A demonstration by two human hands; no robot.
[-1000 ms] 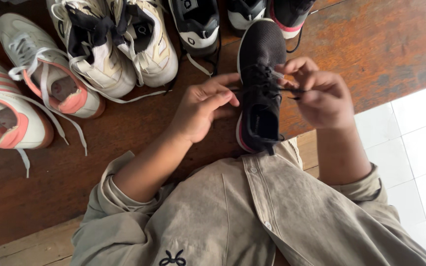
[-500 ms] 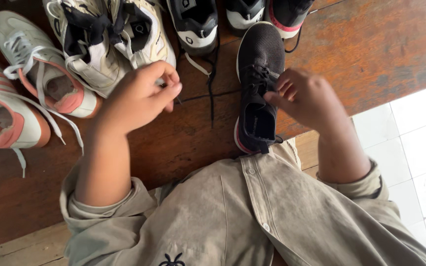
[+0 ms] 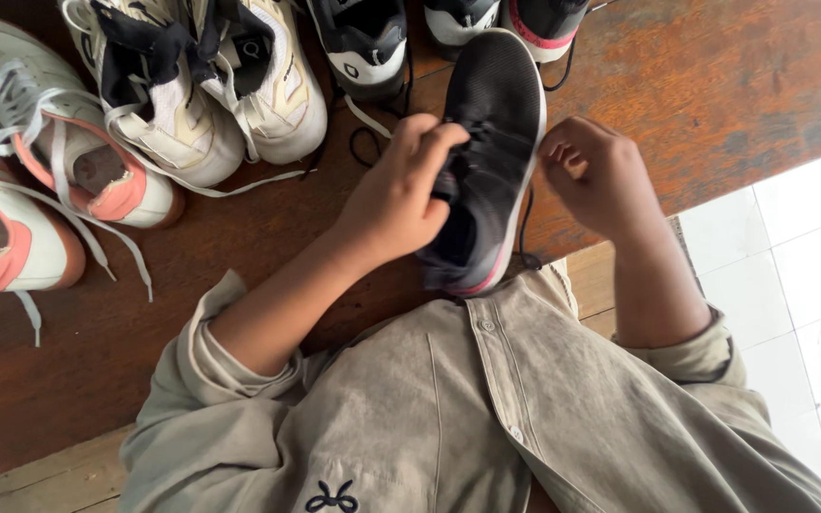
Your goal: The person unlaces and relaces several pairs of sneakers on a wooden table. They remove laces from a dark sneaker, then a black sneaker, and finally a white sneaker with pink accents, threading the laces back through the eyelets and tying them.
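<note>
Black sneaker (image 3: 486, 142) lies near the counter's (image 3: 734, 76) near edge, toe pointing far, heel by the person's shirt (image 3: 486, 418). Left hand (image 3: 401, 195) rests on its lace area, fingers curled onto the upper, pinning it steady. Right hand (image 3: 596, 171) sits just right of the sneaker, fingers curled together, seemingly pinching a thin black lace (image 3: 525, 228); grip unclear. White-and-coral sneakers (image 3: 59, 171) far left, cream high-tops (image 3: 211, 95) beyond, well apart.
</note>
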